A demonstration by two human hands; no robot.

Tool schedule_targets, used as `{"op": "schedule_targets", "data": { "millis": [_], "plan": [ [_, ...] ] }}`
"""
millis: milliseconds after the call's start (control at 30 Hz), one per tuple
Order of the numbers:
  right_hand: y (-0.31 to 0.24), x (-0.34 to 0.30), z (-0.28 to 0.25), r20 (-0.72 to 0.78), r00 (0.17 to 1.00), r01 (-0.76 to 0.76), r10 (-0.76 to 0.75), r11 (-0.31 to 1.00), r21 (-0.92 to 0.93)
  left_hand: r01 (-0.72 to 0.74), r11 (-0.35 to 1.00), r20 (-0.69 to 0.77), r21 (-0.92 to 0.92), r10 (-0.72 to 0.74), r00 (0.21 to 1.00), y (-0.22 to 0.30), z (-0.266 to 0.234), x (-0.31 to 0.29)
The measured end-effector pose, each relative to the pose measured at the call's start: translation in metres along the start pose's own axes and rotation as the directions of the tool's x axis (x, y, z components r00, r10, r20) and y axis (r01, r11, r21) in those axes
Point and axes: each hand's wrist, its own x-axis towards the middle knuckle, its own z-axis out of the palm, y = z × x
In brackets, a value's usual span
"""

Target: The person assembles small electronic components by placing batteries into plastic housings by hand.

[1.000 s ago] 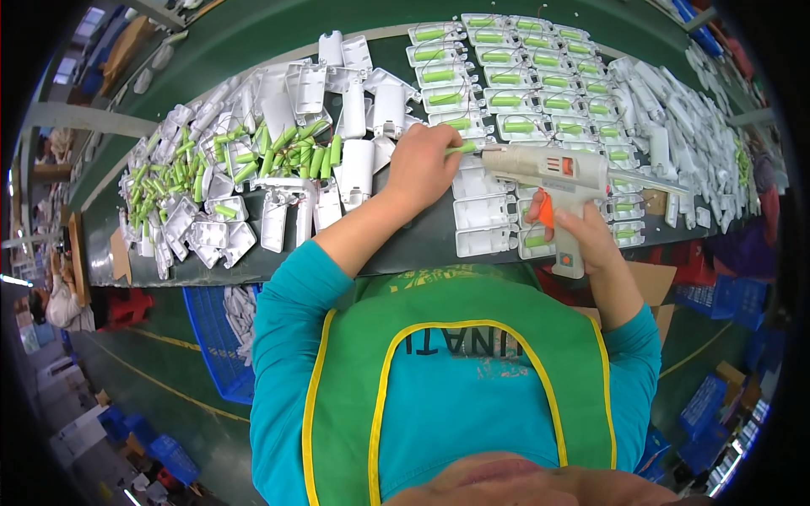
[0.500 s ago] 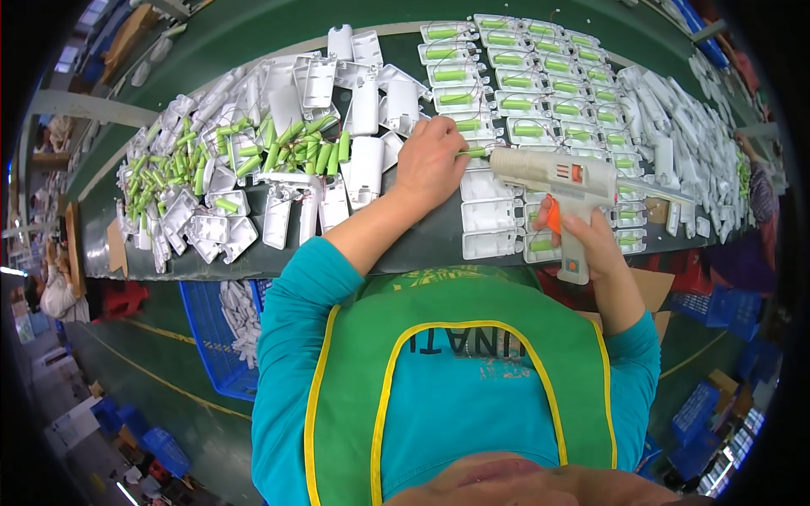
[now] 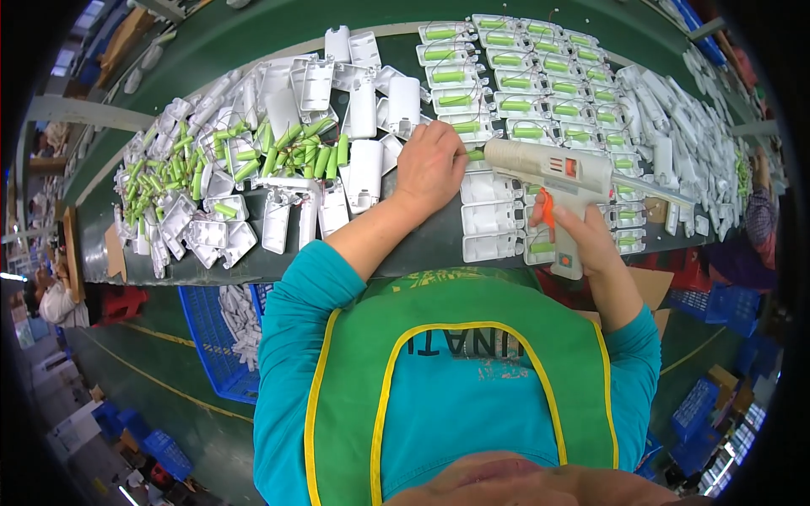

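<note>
In my right hand point(image 3: 584, 238) is a pale glue gun point(image 3: 553, 173), fingers wrapped round its grip by the orange trigger point(image 3: 547, 208). Its nozzle points left, close to a green cylindrical battery point(image 3: 476, 155). My left hand point(image 3: 432, 167) is closed with curled fingers at the battery's left end and appears to grip it; the fingertips are partly hidden. This battery lies over the column of white plastic half-shells, just above shells without batteries point(image 3: 491, 218). Further up the column, each white shell point(image 3: 456, 76) holds a green battery with thin wires.
Loose green batteries point(image 3: 291, 152) and white shells point(image 3: 364, 173) are heaped to the left on the dark table point(image 3: 405, 240). More white casings point(image 3: 683, 126) pile up at the right. A blue crate point(image 3: 198, 337) with white parts stands below the table's edge. Other people sit at both sides.
The glue gun has shifted slightly left and up, with its grip tilting a little. My left hand stays almost in place beside the battery.
</note>
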Motion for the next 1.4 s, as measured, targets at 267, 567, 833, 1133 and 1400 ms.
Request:
{"op": "schedule_targets", "data": {
  "millis": [267, 567, 833, 1133, 1400],
  "plan": [
    [-0.002, -0.014, 0.001, -0.035, 0.999, 0.019, -0.019, 1.0, 0.01, -0.017, 1.0, -0.008, 0.026, 0.017, 1.0, -0.002, 0.004, 0.0],
    [0.005, -0.016, -0.002, -0.017, 1.0, -0.02, 0.02, 0.999, 0.046, -0.037, 0.999, 0.014, 0.024, 0.037, 0.999, 0.01, -0.024, -0.002],
    [-0.003, -0.018, -0.006, 0.016, 0.997, 0.078, -0.08, 0.992, 0.096, 0.012, 0.906, -0.026, 0.423, -0.001, 1.0, -0.046, -0.131, -0.006],
    [-0.01, -0.014, 0.001, 0.015, 0.996, 0.091, -0.093, 0.989, 0.113, -0.031, 0.652, 0.16, 0.757, -0.139, 0.977, -0.105, -0.151, 0.011],
    [-0.01, -0.028, 0.003, 0.031, 0.994, 0.102, -0.105, 0.99, 0.092, -0.072, 0.591, 0.366, 0.804, -0.394, 0.843, -0.099, -0.156, 0.046]
  ]
}}
